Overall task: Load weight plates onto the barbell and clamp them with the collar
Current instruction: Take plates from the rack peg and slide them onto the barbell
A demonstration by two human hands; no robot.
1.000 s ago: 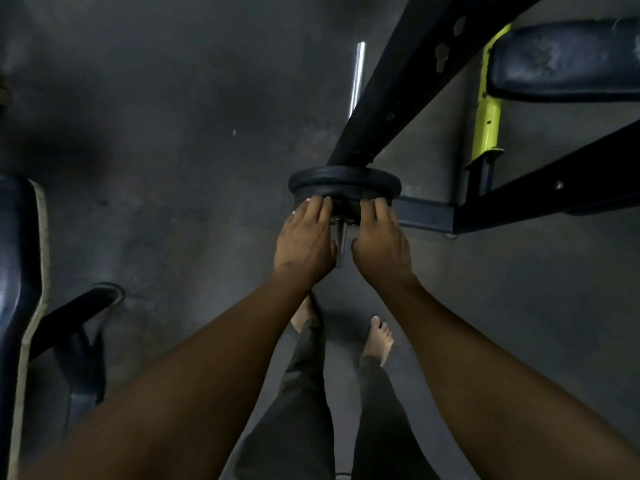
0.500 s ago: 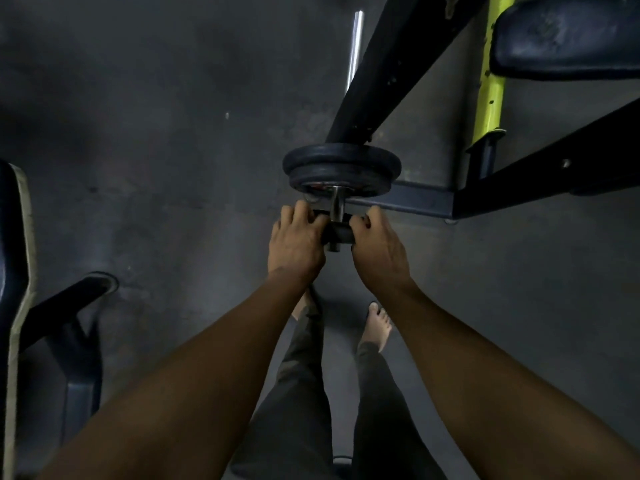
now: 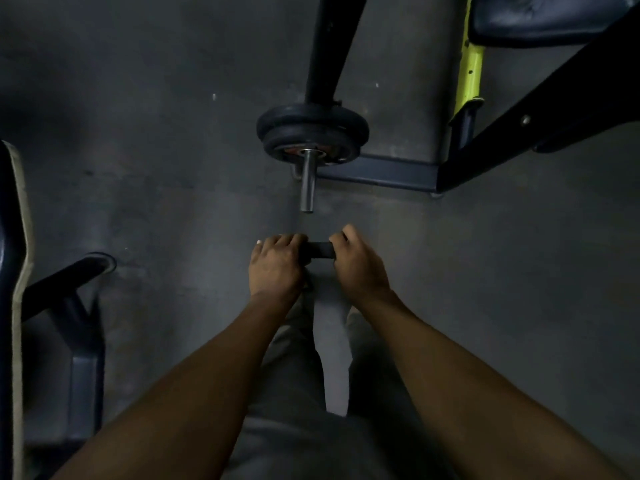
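Black rubber plates (image 3: 311,133) sit stacked on the bar (image 3: 307,181), pushed up against a dark rack post (image 3: 329,46) that rises out of the top of my view. I count what looks like two plates, one behind the other, though the dim light makes the split hard to read. The bare steel end of the bar sticks out toward me from the plates' hub, with nothing on it.

Below that end, and clear of it, I see both hands gripping the collar (image 3: 320,251), a short dark piece held crosswise between them. My left hand (image 3: 275,268) has its fingers curled over the collar's left end; my right hand (image 3: 358,265) has its fingers wrapped around the right end, knuckles up. Both grips look closed tight on it. I cannot tell from here whether the collar itself is sprung open or relaxed.

Grey concrete floor (image 3: 156,150) fills most of the frame. To the right, a yellow upright (image 3: 469,71) stands beside a dark padded bench (image 3: 547,15) and black frame beams (image 3: 536,109). At the left edge there is another padded bench (image 3: 14,271) with a pale trim and a dark metal leg (image 3: 69,278). My legs, in grey trousers (image 3: 294,393), show between the forearms.
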